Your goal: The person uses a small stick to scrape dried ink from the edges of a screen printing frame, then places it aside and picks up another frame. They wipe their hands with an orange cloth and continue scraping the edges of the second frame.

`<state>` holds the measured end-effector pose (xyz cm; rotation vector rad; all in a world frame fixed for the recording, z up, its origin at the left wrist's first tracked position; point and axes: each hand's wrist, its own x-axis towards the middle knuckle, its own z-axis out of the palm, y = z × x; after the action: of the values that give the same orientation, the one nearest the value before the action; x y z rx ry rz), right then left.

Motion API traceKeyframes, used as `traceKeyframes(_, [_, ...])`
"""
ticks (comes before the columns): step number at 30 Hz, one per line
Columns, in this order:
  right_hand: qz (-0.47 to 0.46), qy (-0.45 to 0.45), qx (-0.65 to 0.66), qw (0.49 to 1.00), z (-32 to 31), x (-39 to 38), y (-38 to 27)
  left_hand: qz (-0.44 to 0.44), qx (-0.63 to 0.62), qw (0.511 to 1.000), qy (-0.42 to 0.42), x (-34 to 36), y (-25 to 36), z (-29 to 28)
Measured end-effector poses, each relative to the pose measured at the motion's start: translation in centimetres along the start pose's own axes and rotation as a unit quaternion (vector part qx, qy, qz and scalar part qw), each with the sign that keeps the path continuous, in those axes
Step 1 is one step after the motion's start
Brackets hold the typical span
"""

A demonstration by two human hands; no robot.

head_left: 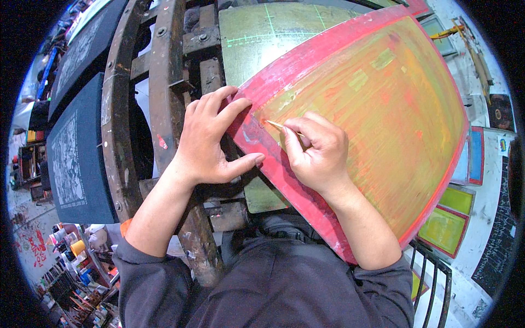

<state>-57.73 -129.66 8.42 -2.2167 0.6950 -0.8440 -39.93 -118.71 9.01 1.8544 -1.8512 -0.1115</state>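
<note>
A large screen printing frame [383, 136] with a red rim and a yellow-green, orange-streaked middle lies tilted across the bench. My left hand [216, 136] rests on its left rim, fingers apart and curved, thumb stretched out. My right hand [317, 153] pinches a thin pale pointed stick [275, 124] between thumb and fingers. The stick's tip touches the screen's inner corner beside the red rim, just right of my left fingertips. A pale metal board [262, 38] with green grid lines lies under and behind the frame.
Rusty metal beams [168, 65] run along the left. Two dark printed boards [74, 153] lie left of them. Shelves with containers [79, 251] stand at lower left. Smaller coloured screens [448, 218] stand to the right, near a black metal rack [432, 273].
</note>
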Motion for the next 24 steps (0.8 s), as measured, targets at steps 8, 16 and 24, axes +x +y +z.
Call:
traceKeyframes(8, [0.029,0.036,0.074,0.996,0.1,0.0,0.0,-0.002,0.026,0.999,0.029,-0.2,-0.2,0.5])
traceKeyframes(16, [0.074,0.088,0.174,0.978,0.0,0.1,0.7,0.060,0.050,0.991,0.108,0.6,1.3,0.3])
traceKeyframes(24, [0.066,0.079,0.171,0.980,0.0,0.0,1.1,0.085,0.099,0.990,0.054,1.8,1.1,0.4])
